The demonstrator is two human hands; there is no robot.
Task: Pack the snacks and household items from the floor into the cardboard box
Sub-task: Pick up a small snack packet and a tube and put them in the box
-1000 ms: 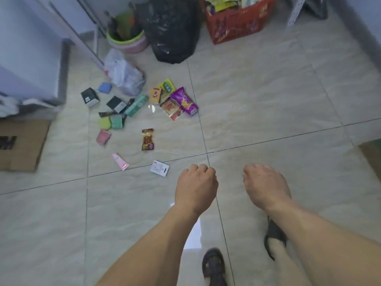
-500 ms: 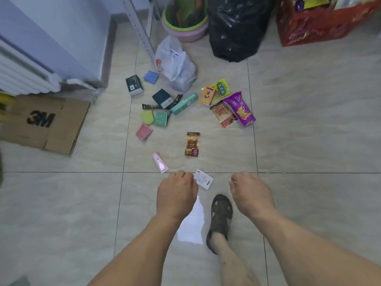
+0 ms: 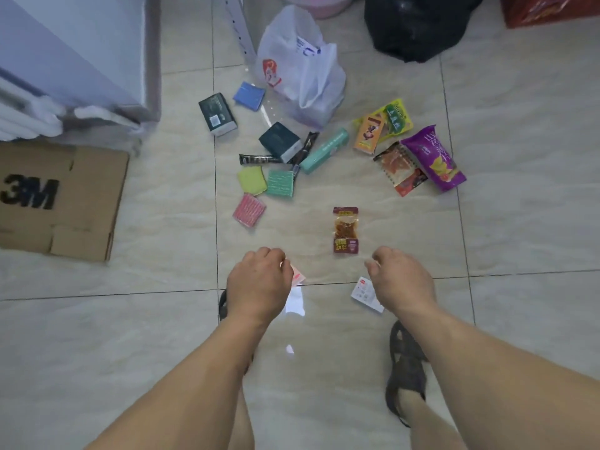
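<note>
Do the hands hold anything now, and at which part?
Cannot be told: left hand covers the pink tube; right hand, fingers curled, appears to hold nothing.

Glossy beige marble-look tile floor (image 3: 519, 196) with dark grout lines; a pale blue-white cabinet (image 3: 74, 53) stands upper left

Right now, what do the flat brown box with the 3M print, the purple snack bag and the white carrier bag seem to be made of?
Flat brown 3M box: corrugated cardboard, matte, judging by its dull tan face and folded flaps. Purple snack bag: probably glossy plastic film, with printed, slightly shiny, creased sides. White carrier bag: thin, translucent plastic that crumples softly and lets light through.
</note>
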